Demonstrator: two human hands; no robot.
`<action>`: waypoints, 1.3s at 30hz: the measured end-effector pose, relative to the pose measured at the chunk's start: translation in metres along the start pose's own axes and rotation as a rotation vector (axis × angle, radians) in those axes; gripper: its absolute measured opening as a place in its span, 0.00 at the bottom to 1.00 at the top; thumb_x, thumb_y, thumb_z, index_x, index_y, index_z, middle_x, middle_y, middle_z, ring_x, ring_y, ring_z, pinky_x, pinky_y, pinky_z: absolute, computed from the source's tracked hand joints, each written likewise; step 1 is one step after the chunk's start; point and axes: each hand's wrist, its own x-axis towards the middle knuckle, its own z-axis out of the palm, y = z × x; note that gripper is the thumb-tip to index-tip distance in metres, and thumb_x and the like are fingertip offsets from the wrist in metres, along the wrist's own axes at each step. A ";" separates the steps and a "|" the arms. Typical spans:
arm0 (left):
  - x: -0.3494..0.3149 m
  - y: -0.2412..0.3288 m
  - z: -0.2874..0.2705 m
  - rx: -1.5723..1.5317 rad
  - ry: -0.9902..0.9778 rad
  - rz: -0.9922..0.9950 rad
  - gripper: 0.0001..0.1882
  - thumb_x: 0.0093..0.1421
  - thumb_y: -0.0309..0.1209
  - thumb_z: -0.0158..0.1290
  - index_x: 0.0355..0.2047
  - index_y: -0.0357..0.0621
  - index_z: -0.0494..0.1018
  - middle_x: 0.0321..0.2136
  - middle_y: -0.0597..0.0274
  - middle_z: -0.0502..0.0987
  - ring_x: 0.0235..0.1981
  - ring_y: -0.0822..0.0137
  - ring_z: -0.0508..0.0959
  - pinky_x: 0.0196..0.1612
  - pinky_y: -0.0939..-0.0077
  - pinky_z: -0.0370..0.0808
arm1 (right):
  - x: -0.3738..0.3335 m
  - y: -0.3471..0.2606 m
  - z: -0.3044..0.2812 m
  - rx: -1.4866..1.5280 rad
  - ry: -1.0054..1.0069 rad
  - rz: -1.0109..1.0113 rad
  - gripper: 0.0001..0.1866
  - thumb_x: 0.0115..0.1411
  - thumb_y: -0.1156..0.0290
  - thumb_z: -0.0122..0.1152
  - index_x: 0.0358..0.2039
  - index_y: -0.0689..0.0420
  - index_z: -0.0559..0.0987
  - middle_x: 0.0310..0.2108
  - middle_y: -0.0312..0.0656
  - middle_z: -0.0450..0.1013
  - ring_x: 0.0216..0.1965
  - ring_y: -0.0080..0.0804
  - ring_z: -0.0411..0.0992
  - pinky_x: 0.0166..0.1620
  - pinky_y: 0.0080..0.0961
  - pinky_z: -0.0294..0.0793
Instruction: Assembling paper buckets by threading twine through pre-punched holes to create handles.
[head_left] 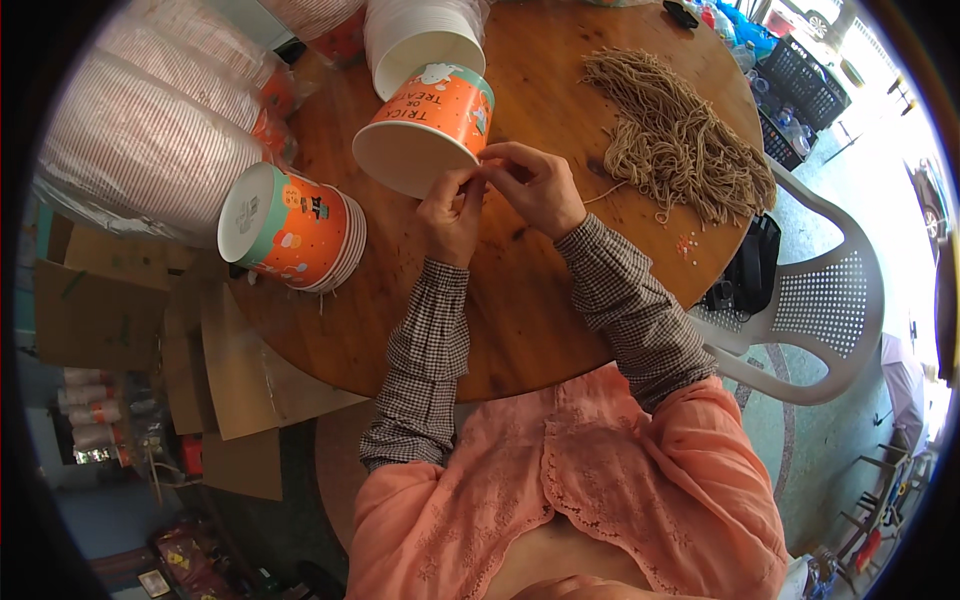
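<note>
An orange paper bucket (450, 105) with a green band and white inside lies tipped on its side on the round wooden table, its mouth turned toward me. At the right edge of its rim, my left hand (452, 212) and my right hand (535, 185) meet with thumbs and fingertips pinched together. Whatever lies between the fingertips is too small and too covered to make out. To the left, a stack of matching buckets (310, 225) also rests on its side. A heap of tan cords (680, 140) spreads over the table right of my hands.
Plastic-wrapped stacks of buckets (150, 140) crowd the left, with white buckets (425, 45) behind the tipped one. Small scraps (686, 245) dot the wooden table (540, 320). A plastic chair (820, 300) holding a black bag (752, 265) stands right; cardboard boxes (235, 365) stand lower left.
</note>
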 end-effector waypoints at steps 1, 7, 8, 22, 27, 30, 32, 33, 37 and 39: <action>0.000 -0.001 -0.001 0.007 0.000 -0.006 0.05 0.60 0.23 0.56 0.36 0.37 0.76 0.32 0.58 0.80 0.31 0.70 0.82 0.32 0.79 0.80 | 0.000 0.001 0.000 -0.013 -0.004 -0.025 0.09 0.60 0.76 0.59 0.40 0.65 0.78 0.33 0.39 0.78 0.34 0.21 0.76 0.39 0.19 0.77; -0.001 0.007 0.003 -0.040 -0.020 -0.117 0.07 0.62 0.23 0.53 0.40 0.34 0.75 0.31 0.61 0.79 0.31 0.74 0.80 0.36 0.81 0.78 | 0.003 -0.003 -0.006 0.112 0.088 0.147 0.08 0.61 0.73 0.58 0.38 0.64 0.78 0.29 0.37 0.76 0.29 0.17 0.72 0.35 0.16 0.75; -0.001 0.008 0.003 -0.039 -0.019 -0.116 0.07 0.62 0.23 0.53 0.40 0.34 0.75 0.31 0.61 0.79 0.31 0.74 0.80 0.36 0.81 0.78 | 0.005 -0.003 -0.008 0.113 0.087 0.147 0.08 0.61 0.73 0.58 0.38 0.64 0.78 0.29 0.37 0.76 0.29 0.17 0.72 0.35 0.16 0.75; 0.003 0.006 0.013 0.031 0.046 -0.044 0.07 0.62 0.27 0.55 0.36 0.36 0.77 0.30 0.59 0.80 0.32 0.73 0.79 0.34 0.78 0.76 | 0.011 0.007 -0.009 0.291 -0.043 -0.001 0.10 0.58 0.74 0.63 0.39 0.63 0.81 0.35 0.38 0.76 0.35 0.20 0.73 0.41 0.19 0.73; 0.009 0.031 0.036 0.116 0.055 -0.095 0.07 0.62 0.27 0.54 0.36 0.35 0.77 0.30 0.54 0.80 0.32 0.66 0.80 0.35 0.74 0.76 | 0.015 0.013 -0.014 0.219 0.158 0.069 0.07 0.57 0.72 0.65 0.33 0.62 0.82 0.30 0.36 0.77 0.30 0.17 0.71 0.33 0.16 0.72; 0.011 0.034 0.043 0.229 0.043 -0.078 0.08 0.62 0.27 0.54 0.38 0.35 0.76 0.30 0.50 0.79 0.32 0.60 0.81 0.36 0.71 0.76 | 0.017 0.018 -0.015 0.115 0.255 0.090 0.09 0.55 0.70 0.67 0.31 0.63 0.82 0.25 0.35 0.77 0.27 0.16 0.71 0.30 0.16 0.72; 0.007 0.030 0.041 0.280 0.093 0.019 0.08 0.61 0.27 0.55 0.38 0.36 0.76 0.30 0.52 0.79 0.31 0.61 0.81 0.35 0.71 0.76 | 0.017 0.016 -0.012 0.049 0.291 0.116 0.11 0.53 0.69 0.68 0.30 0.64 0.82 0.23 0.37 0.77 0.27 0.18 0.73 0.32 0.19 0.73; 0.005 0.031 0.039 0.277 0.088 0.011 0.08 0.61 0.27 0.55 0.38 0.36 0.76 0.30 0.52 0.79 0.31 0.61 0.81 0.35 0.71 0.76 | 0.016 0.006 -0.011 0.077 0.275 0.158 0.11 0.53 0.68 0.69 0.29 0.64 0.81 0.23 0.37 0.77 0.26 0.18 0.72 0.31 0.19 0.73; 0.007 0.017 0.028 0.233 0.101 -0.034 0.06 0.59 0.26 0.57 0.36 0.39 0.77 0.29 0.55 0.79 0.29 0.63 0.80 0.32 0.72 0.76 | 0.012 0.008 -0.006 0.142 0.246 0.200 0.13 0.54 0.66 0.69 0.28 0.65 0.81 0.22 0.37 0.76 0.23 0.17 0.70 0.29 0.18 0.72; 0.007 0.009 0.026 0.227 0.102 0.091 0.05 0.59 0.26 0.57 0.36 0.39 0.77 0.29 0.56 0.79 0.29 0.63 0.80 0.32 0.72 0.77 | 0.014 0.008 -0.004 0.153 0.235 0.220 0.13 0.54 0.66 0.68 0.28 0.65 0.80 0.21 0.36 0.76 0.22 0.16 0.70 0.28 0.17 0.72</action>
